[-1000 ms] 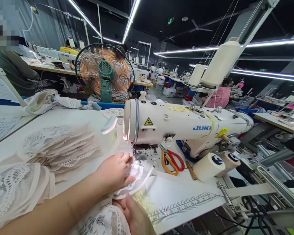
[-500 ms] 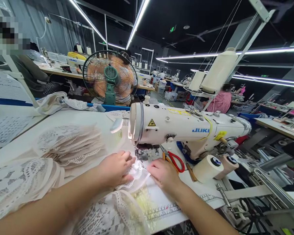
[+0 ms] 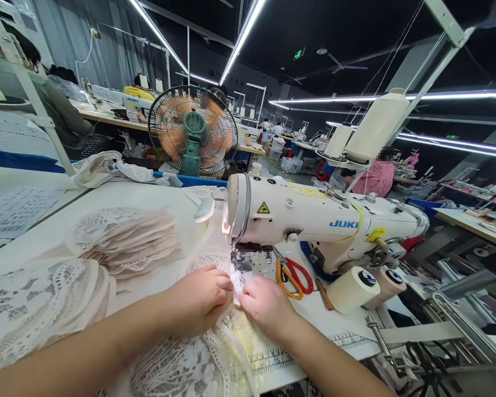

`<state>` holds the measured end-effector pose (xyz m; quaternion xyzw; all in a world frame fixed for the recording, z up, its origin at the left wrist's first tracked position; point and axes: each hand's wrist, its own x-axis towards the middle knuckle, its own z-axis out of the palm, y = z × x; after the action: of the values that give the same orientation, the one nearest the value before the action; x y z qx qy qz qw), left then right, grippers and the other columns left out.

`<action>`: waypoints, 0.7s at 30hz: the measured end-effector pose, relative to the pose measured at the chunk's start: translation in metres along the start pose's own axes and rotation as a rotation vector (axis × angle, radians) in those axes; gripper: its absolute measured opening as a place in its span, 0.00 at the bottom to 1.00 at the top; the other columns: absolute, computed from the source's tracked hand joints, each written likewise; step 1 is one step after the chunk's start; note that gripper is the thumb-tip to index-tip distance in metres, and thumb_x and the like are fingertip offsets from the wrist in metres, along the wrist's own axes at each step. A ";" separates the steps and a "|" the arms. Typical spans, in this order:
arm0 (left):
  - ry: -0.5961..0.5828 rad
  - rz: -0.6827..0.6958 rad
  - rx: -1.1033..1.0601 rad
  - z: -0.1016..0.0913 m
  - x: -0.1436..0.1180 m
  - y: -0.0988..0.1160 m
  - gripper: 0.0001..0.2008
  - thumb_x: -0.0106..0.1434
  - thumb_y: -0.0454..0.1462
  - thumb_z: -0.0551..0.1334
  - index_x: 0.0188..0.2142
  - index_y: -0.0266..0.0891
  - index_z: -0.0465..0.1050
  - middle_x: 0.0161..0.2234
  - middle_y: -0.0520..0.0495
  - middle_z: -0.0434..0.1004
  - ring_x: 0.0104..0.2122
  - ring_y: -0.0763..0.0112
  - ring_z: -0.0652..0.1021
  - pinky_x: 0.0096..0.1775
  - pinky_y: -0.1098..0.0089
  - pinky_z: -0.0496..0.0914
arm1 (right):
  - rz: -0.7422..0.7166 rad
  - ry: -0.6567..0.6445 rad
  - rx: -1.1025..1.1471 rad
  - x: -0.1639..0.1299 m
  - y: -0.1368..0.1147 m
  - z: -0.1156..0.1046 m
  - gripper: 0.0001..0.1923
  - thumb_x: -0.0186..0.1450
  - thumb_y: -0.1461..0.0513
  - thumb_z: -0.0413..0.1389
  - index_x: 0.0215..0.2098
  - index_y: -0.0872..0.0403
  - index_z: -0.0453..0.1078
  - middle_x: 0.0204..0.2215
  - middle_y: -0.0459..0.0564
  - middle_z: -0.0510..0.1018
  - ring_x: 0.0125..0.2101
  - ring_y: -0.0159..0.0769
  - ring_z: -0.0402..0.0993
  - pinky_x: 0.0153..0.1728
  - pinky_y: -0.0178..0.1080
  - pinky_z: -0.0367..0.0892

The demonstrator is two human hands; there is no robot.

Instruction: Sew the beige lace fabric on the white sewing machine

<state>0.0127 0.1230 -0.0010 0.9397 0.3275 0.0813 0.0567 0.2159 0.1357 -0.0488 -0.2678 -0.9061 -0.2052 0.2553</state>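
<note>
A white JUKI sewing machine (image 3: 297,212) stands in front of me, its needle area lit. Pale lace fabric (image 3: 209,263) runs under the presser foot and toward me between my hands. My left hand (image 3: 204,300) has its fingers curled on the lace just left of the foot. On the other side, my right hand (image 3: 267,306) pinches the fabric edge near the needle. A narrow pale strip (image 3: 237,350) trails from there toward the table's front edge. More lace (image 3: 182,366) lies below my left forearm. The needle tip is too small to make out.
Bundled lace pieces (image 3: 128,240) are piled on the left of the table. Right of the needle lie red-and-orange-handled scissors (image 3: 295,277), a wooden-handled tool (image 3: 323,292) and thread cones (image 3: 351,286). A ruler tape (image 3: 273,361) runs along the front edge. Behind stands a fan (image 3: 194,129).
Both hands have come closer together at the needle, my right hand shifting slightly left and down. The lace between them is now gathered narrower, and the pale strip now hangs toward me.
</note>
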 end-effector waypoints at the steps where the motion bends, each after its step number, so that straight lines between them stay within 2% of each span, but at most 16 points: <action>1: 0.002 -0.012 -0.014 0.001 0.000 0.001 0.10 0.55 0.29 0.63 0.20 0.38 0.66 0.37 0.50 0.78 0.36 0.67 0.75 0.44 0.66 0.67 | -0.010 0.004 -0.001 0.002 0.000 0.001 0.12 0.50 0.68 0.61 0.17 0.54 0.61 0.18 0.44 0.64 0.22 0.33 0.57 0.19 0.36 0.44; 4: 0.018 -0.068 0.012 0.002 0.001 0.001 0.10 0.53 0.30 0.64 0.21 0.38 0.64 0.32 0.49 0.76 0.34 0.66 0.74 0.43 0.65 0.67 | -0.031 0.007 -0.011 0.007 0.002 0.003 0.11 0.51 0.69 0.60 0.18 0.54 0.61 0.18 0.45 0.64 0.23 0.33 0.58 0.20 0.37 0.45; 7: 0.033 -0.104 0.084 0.003 0.004 -0.003 0.05 0.56 0.28 0.61 0.31 0.39 0.70 0.32 0.47 0.75 0.35 0.63 0.74 0.45 0.62 0.67 | -0.020 -0.013 -0.031 0.012 0.003 0.006 0.10 0.51 0.69 0.58 0.18 0.54 0.62 0.18 0.45 0.65 0.23 0.34 0.58 0.20 0.37 0.45; 10: 0.010 -0.048 0.147 0.004 0.007 -0.010 0.14 0.55 0.25 0.59 0.38 0.40 0.73 0.33 0.47 0.75 0.35 0.61 0.74 0.46 0.60 0.67 | 0.008 -0.037 -0.055 0.016 0.002 0.011 0.09 0.51 0.69 0.57 0.18 0.54 0.63 0.18 0.46 0.65 0.23 0.35 0.58 0.21 0.38 0.46; 13: 0.030 -0.002 0.207 0.008 0.009 -0.018 0.15 0.55 0.24 0.57 0.35 0.42 0.75 0.34 0.48 0.74 0.35 0.63 0.74 0.46 0.60 0.66 | 0.038 -0.057 -0.077 0.019 0.001 0.014 0.09 0.53 0.70 0.57 0.18 0.54 0.63 0.18 0.47 0.64 0.24 0.35 0.59 0.22 0.39 0.49; 16: 0.075 0.031 0.169 0.012 0.010 -0.025 0.14 0.58 0.25 0.56 0.35 0.43 0.75 0.40 0.48 0.77 0.40 0.62 0.75 0.51 0.58 0.63 | 0.059 -0.059 -0.088 0.020 0.001 0.014 0.09 0.54 0.70 0.57 0.20 0.54 0.65 0.19 0.47 0.66 0.25 0.35 0.60 0.23 0.39 0.51; 21: 0.029 0.005 0.080 0.012 0.011 -0.031 0.17 0.63 0.26 0.54 0.41 0.45 0.76 0.43 0.50 0.79 0.45 0.63 0.74 0.59 0.54 0.54 | 0.088 -0.068 -0.100 0.019 0.000 0.011 0.09 0.58 0.70 0.56 0.21 0.54 0.66 0.20 0.47 0.66 0.25 0.35 0.60 0.25 0.40 0.53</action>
<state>0.0045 0.1533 -0.0166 0.9406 0.3291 0.0819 0.0139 0.1979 0.1490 -0.0468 -0.3267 -0.8902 -0.2297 0.2194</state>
